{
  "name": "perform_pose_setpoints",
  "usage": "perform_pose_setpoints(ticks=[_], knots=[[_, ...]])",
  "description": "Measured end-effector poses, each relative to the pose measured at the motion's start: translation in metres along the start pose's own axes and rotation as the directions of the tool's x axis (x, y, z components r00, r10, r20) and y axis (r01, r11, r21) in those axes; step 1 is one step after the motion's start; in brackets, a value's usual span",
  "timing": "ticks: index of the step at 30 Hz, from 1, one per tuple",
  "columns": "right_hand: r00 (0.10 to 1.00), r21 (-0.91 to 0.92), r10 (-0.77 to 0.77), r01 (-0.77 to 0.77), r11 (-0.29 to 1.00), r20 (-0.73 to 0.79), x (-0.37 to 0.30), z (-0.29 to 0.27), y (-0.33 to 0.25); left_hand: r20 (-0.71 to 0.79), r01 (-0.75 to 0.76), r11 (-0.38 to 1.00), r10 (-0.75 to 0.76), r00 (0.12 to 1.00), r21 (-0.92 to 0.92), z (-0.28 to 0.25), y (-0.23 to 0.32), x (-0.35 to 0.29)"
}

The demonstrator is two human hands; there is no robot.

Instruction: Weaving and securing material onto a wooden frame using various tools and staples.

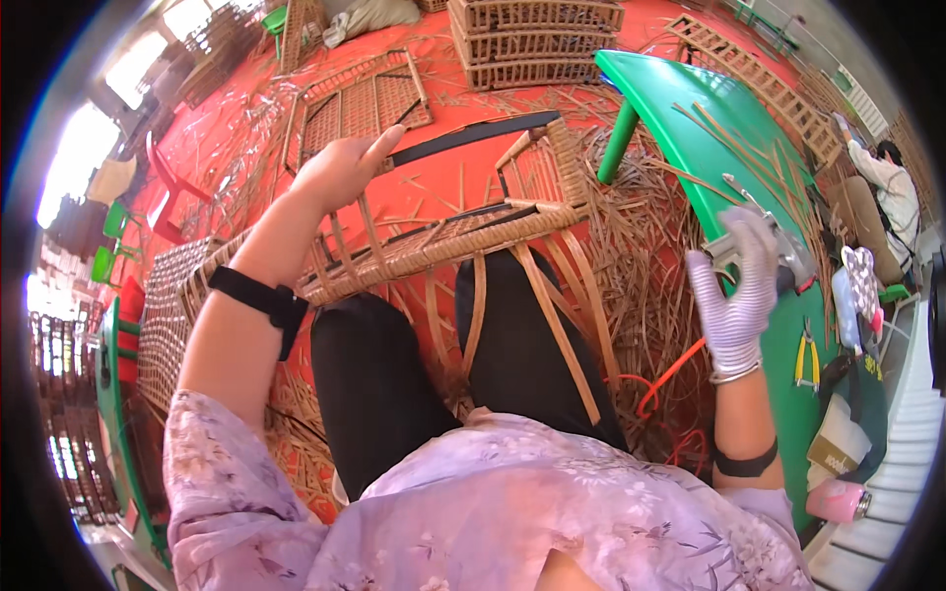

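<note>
A half-woven rattan frame [463, 241] stands across my knees, loose strips hanging from its near edge. A dark band runs along its far rail. My left hand [340, 172] is closed round the frame's far left corner, thumb stretched out to the right; its other fingertips are hidden. My right hand [741, 281], in a striped white glove, is over the green table at right with thumb and fingers apart. Close beside its fingers lies a grey metal power tool [783, 241], partly covered by the hand. Whether they touch I cannot tell.
Yellow-handled pliers [807, 360] and loose strips lie on the green table [680, 108]. An orange hose [670, 376] loops beside my right knee. Cane scraps [641, 256] litter the red floor. Woven trays [537, 44] are stacked beyond. Another person [887, 187] sits at far right.
</note>
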State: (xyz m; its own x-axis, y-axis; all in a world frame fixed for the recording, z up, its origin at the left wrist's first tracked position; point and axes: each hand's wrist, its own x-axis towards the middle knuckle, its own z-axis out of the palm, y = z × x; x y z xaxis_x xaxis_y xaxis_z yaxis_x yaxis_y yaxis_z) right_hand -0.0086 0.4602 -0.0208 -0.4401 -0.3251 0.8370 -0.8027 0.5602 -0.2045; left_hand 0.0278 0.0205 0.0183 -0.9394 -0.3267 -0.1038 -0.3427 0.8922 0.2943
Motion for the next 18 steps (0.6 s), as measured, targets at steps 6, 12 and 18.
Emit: perform_pose_setpoints(ticks=[6,12,18], knots=[[0.950,0.487,-0.232,0.105,0.867,0.208,0.042,0.079,-0.080,0.050,-0.081,0.996,0.082,0.995,-0.024,0.001,-0.004,-0.004],[0.674,0.469,-0.447,0.165,0.868,0.589,0.033,0.155,-0.116,0.109,-0.108,0.994,0.106,0.988,0.010,0.015,0.013,0.007],[0.664,0.286,-0.410,0.293,0.912,0.625,0.015,0.165,-0.126,0.129,-0.132,0.991,0.135,0.982,-0.031,0.016,0.010,0.008]])
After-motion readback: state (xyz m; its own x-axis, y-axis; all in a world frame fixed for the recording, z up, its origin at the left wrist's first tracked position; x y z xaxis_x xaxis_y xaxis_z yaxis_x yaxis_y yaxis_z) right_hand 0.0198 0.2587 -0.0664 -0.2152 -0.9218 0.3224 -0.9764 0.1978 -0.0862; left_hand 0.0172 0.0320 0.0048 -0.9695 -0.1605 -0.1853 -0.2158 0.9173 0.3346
